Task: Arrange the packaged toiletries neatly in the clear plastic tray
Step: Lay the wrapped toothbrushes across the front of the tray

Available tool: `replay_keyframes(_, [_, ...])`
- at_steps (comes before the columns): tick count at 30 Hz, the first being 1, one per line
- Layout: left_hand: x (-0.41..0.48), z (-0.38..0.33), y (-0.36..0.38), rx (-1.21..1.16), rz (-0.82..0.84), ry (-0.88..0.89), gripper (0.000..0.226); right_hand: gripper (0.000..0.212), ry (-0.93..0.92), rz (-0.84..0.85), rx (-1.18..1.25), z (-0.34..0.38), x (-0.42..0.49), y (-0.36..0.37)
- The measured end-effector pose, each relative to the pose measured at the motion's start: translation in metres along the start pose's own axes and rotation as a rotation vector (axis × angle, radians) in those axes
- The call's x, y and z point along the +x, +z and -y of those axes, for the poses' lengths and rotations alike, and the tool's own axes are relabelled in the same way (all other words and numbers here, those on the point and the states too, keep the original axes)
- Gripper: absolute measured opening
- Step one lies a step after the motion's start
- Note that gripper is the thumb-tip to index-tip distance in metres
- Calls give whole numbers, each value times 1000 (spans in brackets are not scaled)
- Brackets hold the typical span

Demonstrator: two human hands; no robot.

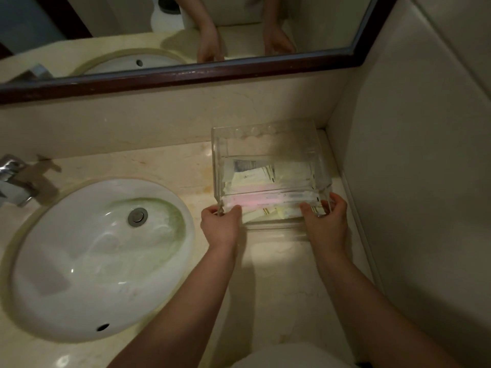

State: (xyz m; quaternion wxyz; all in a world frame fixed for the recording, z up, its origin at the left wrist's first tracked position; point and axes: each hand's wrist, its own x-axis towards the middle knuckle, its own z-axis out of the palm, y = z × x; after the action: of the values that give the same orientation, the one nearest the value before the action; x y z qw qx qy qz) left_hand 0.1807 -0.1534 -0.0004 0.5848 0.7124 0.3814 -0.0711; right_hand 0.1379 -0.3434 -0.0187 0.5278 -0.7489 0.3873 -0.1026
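Note:
A clear plastic tray stands on the marble counter in the back right corner, close to the wall. Inside it lie several packaged toiletries: flat white and pale yellow sachets, and a long pink-tinted packet along the front wall. My left hand grips the tray's front left corner. My right hand grips its front right corner, fingers curled over the rim.
A white oval sink fills the counter's left half, with a chrome tap at its far left. A dark-framed mirror runs along the back wall. A tiled side wall borders the right.

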Motion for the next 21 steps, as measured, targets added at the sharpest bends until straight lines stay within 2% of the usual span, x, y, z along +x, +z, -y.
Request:
replay_keyframes(8, [20, -5, 18, 74, -51, -29, 58, 81, 66, -74, -20, 11, 26, 23])
replay_keyframes(14, [26, -13, 20, 57, -72, -30, 60, 89, 94, -104, -90, 21, 36, 30])
replay_keyframes(17, [15, -4, 14, 26, 53, -10, 64, 86, 93, -69, -50, 19, 38, 29])
replay_keyframes(21, [2, 15, 6, 55, 177, 133, 97, 81, 40, 33, 74, 8, 28, 14])
